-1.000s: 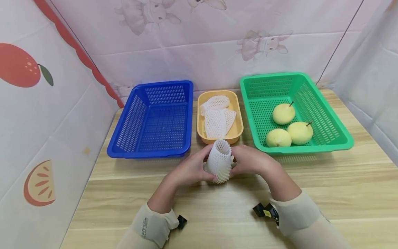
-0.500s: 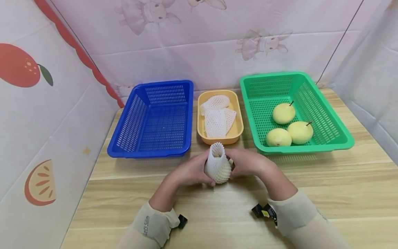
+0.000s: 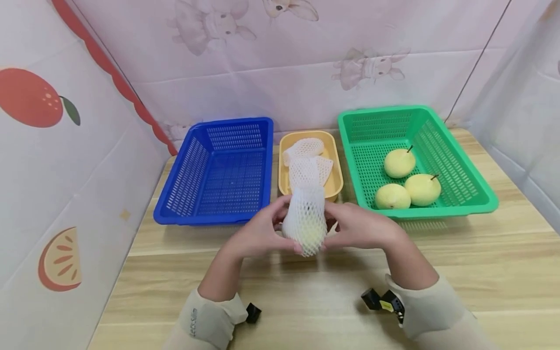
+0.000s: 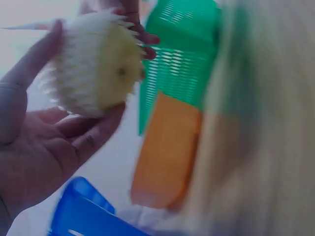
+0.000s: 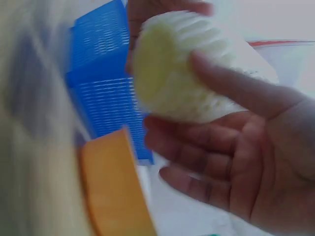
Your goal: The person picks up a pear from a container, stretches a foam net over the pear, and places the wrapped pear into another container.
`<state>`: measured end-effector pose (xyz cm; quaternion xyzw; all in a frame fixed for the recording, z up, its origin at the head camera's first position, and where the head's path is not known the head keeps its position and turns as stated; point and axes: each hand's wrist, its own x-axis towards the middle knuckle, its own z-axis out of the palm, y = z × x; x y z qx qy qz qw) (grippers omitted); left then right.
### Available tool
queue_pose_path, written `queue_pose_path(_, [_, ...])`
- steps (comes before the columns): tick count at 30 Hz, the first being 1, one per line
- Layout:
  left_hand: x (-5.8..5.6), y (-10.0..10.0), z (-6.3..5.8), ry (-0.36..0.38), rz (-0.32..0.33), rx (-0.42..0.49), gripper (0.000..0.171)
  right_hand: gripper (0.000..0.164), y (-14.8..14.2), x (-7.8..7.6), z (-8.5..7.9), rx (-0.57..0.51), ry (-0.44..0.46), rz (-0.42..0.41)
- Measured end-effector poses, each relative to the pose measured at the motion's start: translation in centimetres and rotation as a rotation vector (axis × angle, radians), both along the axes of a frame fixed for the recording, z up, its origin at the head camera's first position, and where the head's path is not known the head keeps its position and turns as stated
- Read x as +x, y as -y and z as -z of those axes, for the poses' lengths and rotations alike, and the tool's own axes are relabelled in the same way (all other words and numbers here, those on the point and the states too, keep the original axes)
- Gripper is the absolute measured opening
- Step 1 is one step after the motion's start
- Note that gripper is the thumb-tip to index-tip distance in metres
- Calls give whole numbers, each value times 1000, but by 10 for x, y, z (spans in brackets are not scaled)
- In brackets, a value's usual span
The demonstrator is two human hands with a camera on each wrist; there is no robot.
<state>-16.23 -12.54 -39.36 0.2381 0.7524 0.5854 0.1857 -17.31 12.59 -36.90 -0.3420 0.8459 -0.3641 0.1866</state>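
At centre, left hand and right hand grasp one round pear mostly inside white foam netting, three yellow pears at right bare.

Forearms stretched forward, angled inward; left hand and right hand facing each other, fingers curved

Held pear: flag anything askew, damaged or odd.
The foam net sits lopsided around the pear: slack past one end, while the wrist views show the other end bare. No clear damage shows.
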Motion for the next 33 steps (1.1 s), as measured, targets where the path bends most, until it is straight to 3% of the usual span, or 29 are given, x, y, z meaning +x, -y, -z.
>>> queue_pose_path(4, [7,0,-15,45,-139,169,93,70,-4,3,-13,-169,19,45])
queue_pose_path(7, [8,-4,-16,41,-221,242,96,85,-3,4,-17,-248,28,114])
queue_pose_path(10, [8,-9,-14,47,-248,306,96,88,0,5,-17,-280,-8,191])
queue_pose_path(13, [9,-12,-13,72,-258,356,80,81,3,7,-18,-287,-101,237])
queue_pose_path(18, [12,-14,-15,180,-260,471,60,68,8,12,-17,-275,-306,196])
queue_pose_path(21, [13,-15,-16,248,-245,564,62,79,11,14,-15,-251,-458,191])
queue_pose_path(25, [14,-17,-17,273,-208,622,66,92,19,15,-10,-271,-619,213])
queue_pose_path(30, [16,-14,-17,285,-152,625,80,81,24,18,-7,-336,-673,138])
queue_pose_path(33, [17,-14,-16,291,-157,635,96,74,26,20,-7,-374,-721,109])
